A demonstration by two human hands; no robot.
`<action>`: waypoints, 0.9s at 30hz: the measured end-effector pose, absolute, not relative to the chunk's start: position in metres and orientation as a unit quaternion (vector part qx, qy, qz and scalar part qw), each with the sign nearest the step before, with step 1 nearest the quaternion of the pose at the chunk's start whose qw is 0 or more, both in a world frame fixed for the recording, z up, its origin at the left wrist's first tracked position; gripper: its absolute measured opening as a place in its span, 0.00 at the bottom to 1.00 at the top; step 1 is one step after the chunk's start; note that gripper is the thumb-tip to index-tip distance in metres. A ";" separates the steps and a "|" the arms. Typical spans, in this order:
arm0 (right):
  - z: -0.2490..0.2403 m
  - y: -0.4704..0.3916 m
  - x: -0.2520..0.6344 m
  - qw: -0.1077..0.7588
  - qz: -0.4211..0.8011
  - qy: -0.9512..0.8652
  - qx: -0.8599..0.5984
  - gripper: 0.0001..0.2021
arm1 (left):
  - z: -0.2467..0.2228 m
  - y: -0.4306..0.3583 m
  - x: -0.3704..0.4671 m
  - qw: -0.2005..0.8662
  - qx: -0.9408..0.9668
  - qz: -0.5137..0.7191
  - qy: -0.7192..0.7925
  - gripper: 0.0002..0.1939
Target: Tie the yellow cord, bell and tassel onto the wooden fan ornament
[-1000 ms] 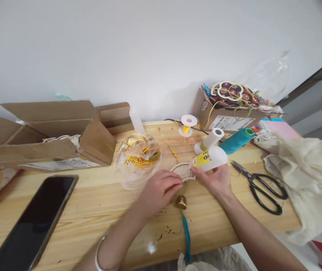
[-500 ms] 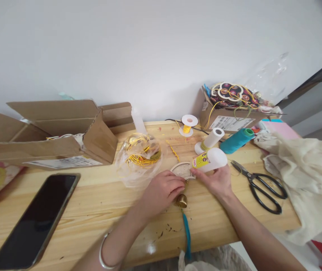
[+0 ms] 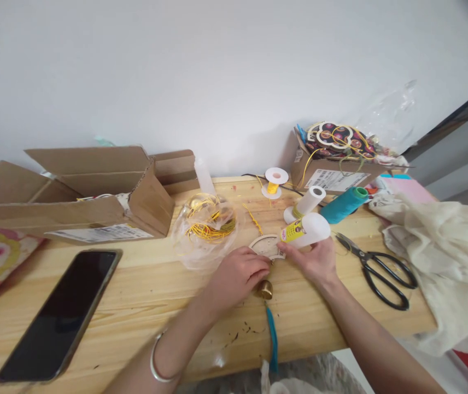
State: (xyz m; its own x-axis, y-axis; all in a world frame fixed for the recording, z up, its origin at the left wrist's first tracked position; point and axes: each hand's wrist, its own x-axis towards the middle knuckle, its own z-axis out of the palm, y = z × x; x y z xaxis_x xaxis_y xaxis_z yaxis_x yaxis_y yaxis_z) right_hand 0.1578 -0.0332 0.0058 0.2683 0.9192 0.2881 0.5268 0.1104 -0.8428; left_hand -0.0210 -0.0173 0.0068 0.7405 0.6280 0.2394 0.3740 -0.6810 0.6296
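My right hand [image 3: 315,260] is closed around a white bottle [image 3: 316,230] with a yellow label, tipped over so its base faces up and to the right; its nozzle end is hidden near my thumb. My left hand [image 3: 237,276] has its fingers curled together at the lower edge of a pale fan-shaped piece [image 3: 265,246]; I cannot tell whether they pinch it or only rest there. That piece lies on the counter [image 3: 135,312] between my two hands, partly covered by my left fingers. Just below it sits a brass-coloured bell [image 3: 265,289], and a teal tassel [image 3: 272,339] trails from the bell towards me. A twisted yellow cord [image 3: 253,220] runs away from the piece's far side. A silver bangle [image 3: 154,361] circles my left wrist.

Further out, a clear plastic bag [image 3: 185,254] with yellow cords [image 3: 209,232] lies to the left. Beyond the bottle stand a white spool [image 3: 311,198] and a tilted teal thread cone [image 3: 343,207]. Black-handled scissors [image 3: 385,279] lie to my right, near crumpled cream cloth [image 3: 443,251]. A phone [image 3: 59,314] lies far left, in front of an open cardboard box [image 3: 94,216].
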 end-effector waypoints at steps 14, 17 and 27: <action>0.003 -0.033 0.158 0.484 0.211 -0.563 -0.636 0.11 | 0.007 -0.018 -0.021 0.279 0.890 0.220 0.286 0.09; 0.004 -0.032 0.158 0.484 0.211 -0.563 -0.636 0.11 | 0.008 -0.018 -0.021 0.277 0.891 0.221 0.284 0.09; 0.007 -0.033 0.163 0.538 0.271 -0.481 -0.637 0.12 | 0.008 -0.018 -0.022 0.275 0.888 0.230 0.287 0.08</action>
